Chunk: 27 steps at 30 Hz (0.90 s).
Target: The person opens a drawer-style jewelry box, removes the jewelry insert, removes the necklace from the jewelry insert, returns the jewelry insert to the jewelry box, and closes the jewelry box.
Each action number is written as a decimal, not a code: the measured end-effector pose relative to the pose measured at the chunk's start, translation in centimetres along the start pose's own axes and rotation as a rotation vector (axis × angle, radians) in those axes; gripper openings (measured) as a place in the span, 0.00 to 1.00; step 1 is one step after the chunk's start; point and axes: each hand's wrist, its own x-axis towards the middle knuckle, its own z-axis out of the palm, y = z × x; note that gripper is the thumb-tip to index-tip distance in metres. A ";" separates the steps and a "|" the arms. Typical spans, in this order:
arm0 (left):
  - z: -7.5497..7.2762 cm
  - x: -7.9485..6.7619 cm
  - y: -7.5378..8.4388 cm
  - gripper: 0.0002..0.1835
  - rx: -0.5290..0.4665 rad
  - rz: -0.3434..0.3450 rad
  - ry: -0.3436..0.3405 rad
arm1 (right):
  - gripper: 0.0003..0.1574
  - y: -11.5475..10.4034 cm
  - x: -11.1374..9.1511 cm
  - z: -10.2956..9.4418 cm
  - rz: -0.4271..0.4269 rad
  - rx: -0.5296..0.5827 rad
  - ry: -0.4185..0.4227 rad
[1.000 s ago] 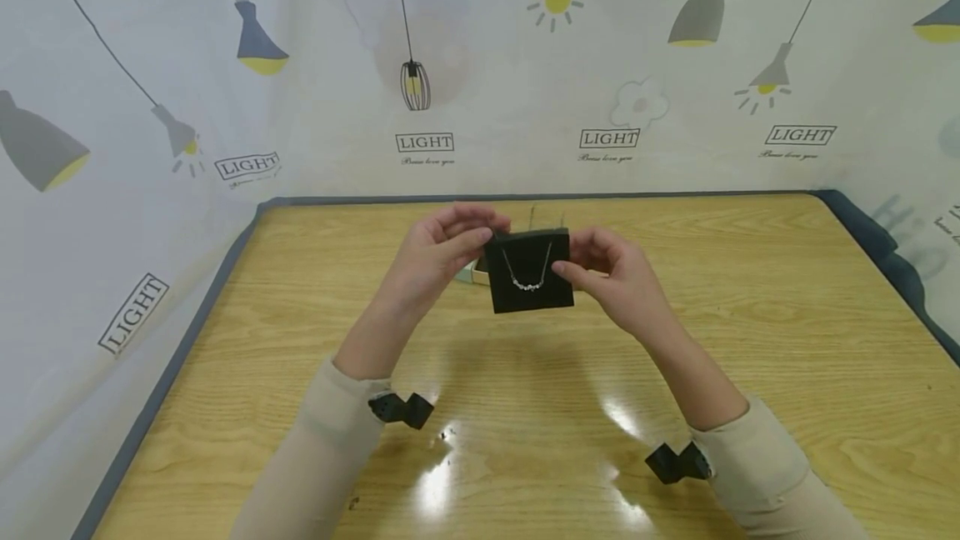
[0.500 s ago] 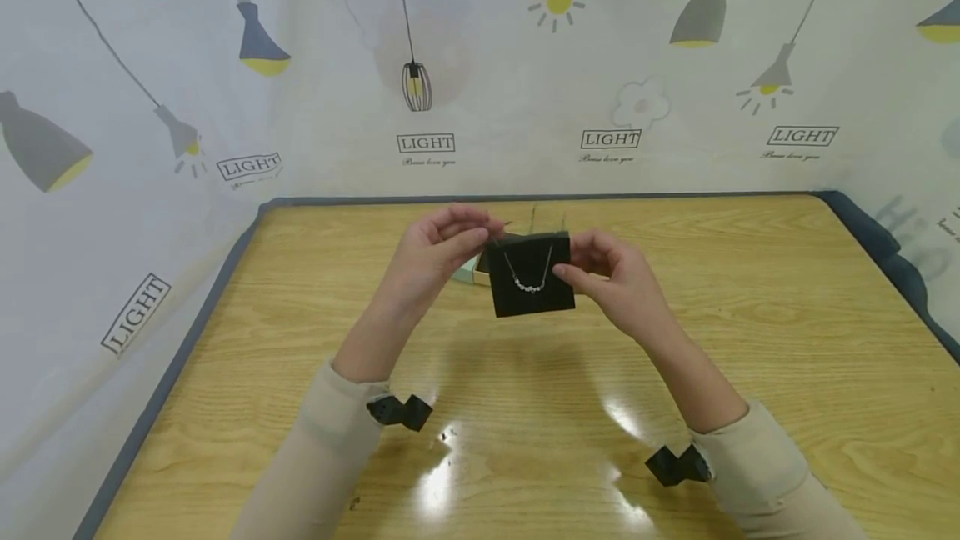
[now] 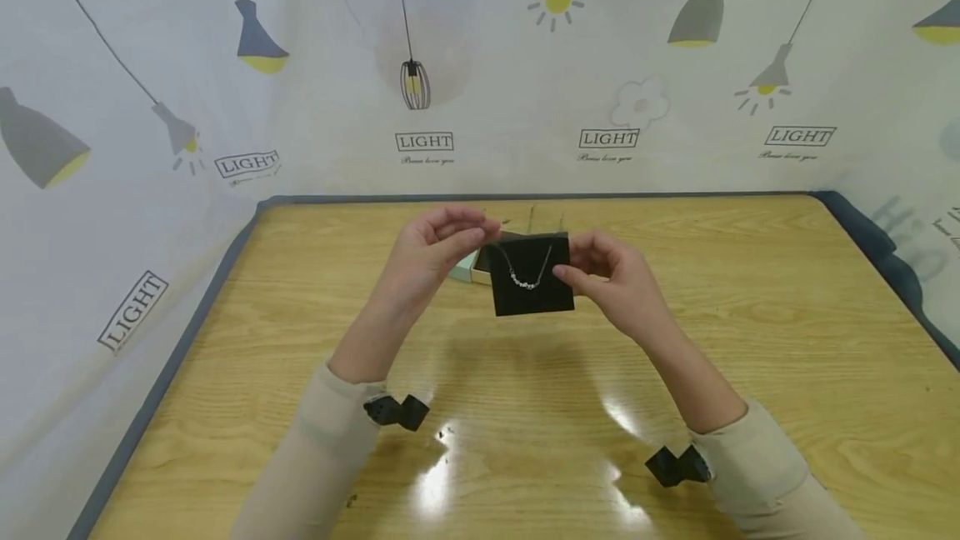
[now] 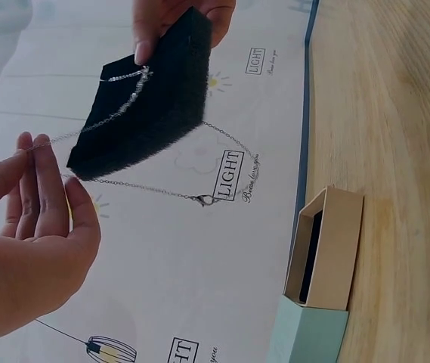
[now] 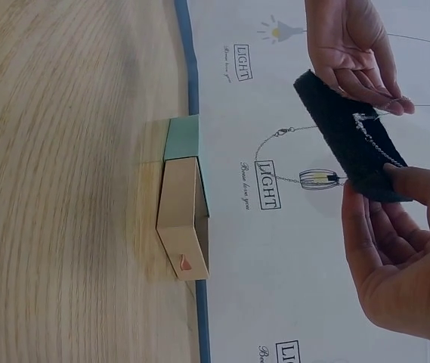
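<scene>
Raised over the table, a black velvety square pad [image 3: 531, 294] carries a silver necklace [image 3: 522, 283] across its front. My right hand [image 3: 618, 282] grips the pad by its right edge, thumb on the face and fingers behind. At the upper left corner, my left hand [image 3: 431, 252] pinches one strand of the necklace chain [image 4: 63, 138] between thumb and forefinger, pulled out from the pad. Behind the pad the rest of the chain hangs loose with its lobster clasp [image 4: 204, 200].
Behind the hands, a small drawer-style jewellery box stands on the wooden table [image 3: 300, 315]: a beige drawer [image 5: 178, 212] slid partly out of a mint-green sleeve [image 5: 183, 138]. A white lamp-print cloth [image 3: 510, 90] hangs around the table's back and sides.
My left hand has shifted slightly left, away from the pad's corner, drawing the chain strand with it. The necklace front has shifted slightly on the pad. My right hand stays nearly still.
</scene>
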 end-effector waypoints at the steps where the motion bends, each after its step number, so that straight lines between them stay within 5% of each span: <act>1: 0.0 0.0 0.0 0.13 -0.001 -0.004 0.004 | 0.12 0.0 0.0 0.0 0.001 -0.002 -0.001; 11: -0.2 -0.1 0.1 0.13 -0.051 -0.009 0.003 | 0.12 0.2 -0.2 -0.1 0.011 -0.056 -0.004; 27: 0.0 -0.3 -0.1 0.14 0.008 0.068 -0.106 | 0.12 0.4 -0.1 0.3 0.004 -0.077 -0.028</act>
